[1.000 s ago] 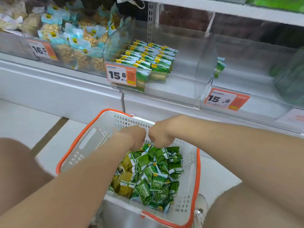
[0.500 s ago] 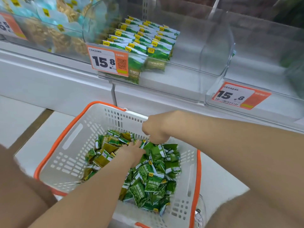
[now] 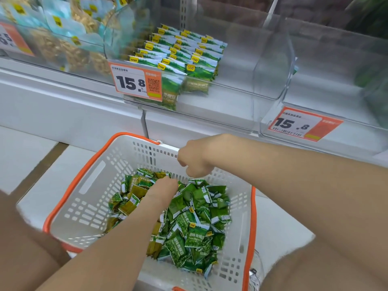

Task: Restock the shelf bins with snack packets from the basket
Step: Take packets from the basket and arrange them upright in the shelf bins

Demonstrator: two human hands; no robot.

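Tag (image 3: 136,82) reads 15.8; L hand (image 3: 162,191) sunk in green packets (image 3: 189,232), R hand (image 3: 194,162) curled, both grips unclear

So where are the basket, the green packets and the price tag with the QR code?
basket (image 3: 88,206): head view, on its bare white left wall.
green packets (image 3: 195,227): head view, on the middle of the pile inside the basket.
price tag (image 3: 130,82): head view, on its printed 15.8, left of the QR code.

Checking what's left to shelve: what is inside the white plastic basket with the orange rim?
A loose heap of small green snack packets lies in the white plastic basket. The left hand reaches into it, hiding packets beneath; the basket floor under the heap is covered.
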